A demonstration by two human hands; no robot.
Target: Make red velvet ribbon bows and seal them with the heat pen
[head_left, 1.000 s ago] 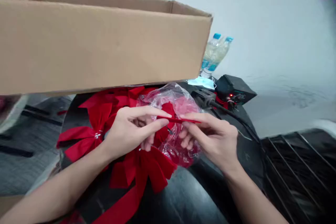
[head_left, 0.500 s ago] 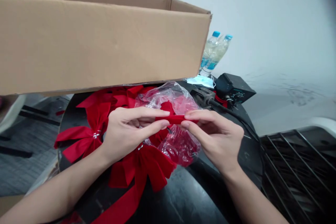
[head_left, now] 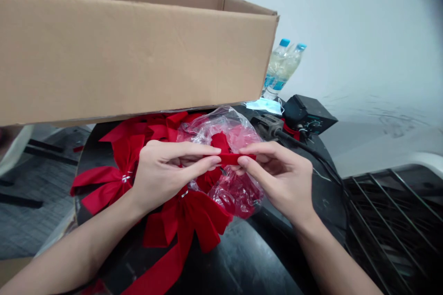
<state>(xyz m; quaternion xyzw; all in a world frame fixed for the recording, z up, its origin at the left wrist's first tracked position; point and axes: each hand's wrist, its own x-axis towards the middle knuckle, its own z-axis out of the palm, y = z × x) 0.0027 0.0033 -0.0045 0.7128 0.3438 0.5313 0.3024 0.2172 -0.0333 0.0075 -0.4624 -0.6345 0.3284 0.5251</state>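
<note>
My left hand (head_left: 166, 173) and my right hand (head_left: 278, 177) both pinch a short strip of red ribbon (head_left: 230, 159) between thumb and forefinger, held level above a round black table (head_left: 242, 262). Just under the strip lies a crumpled clear plastic bag (head_left: 228, 133) with red ribbon pieces inside. Finished red bows (head_left: 187, 221) lie on the table below and left of my hands, one (head_left: 110, 179) tied with silver wire.
A large open cardboard box (head_left: 131, 50) stands at the back across the table. Two water bottles (head_left: 282, 67), a face mask (head_left: 266, 106) and a black device with a cable (head_left: 308, 115) sit at the back right. A dark slatted rack (head_left: 398, 226) is on the right.
My hands have drawn closer together, so the visible stretch of ribbon between them is shorter. The right hand has shifted slightly left and up.
</note>
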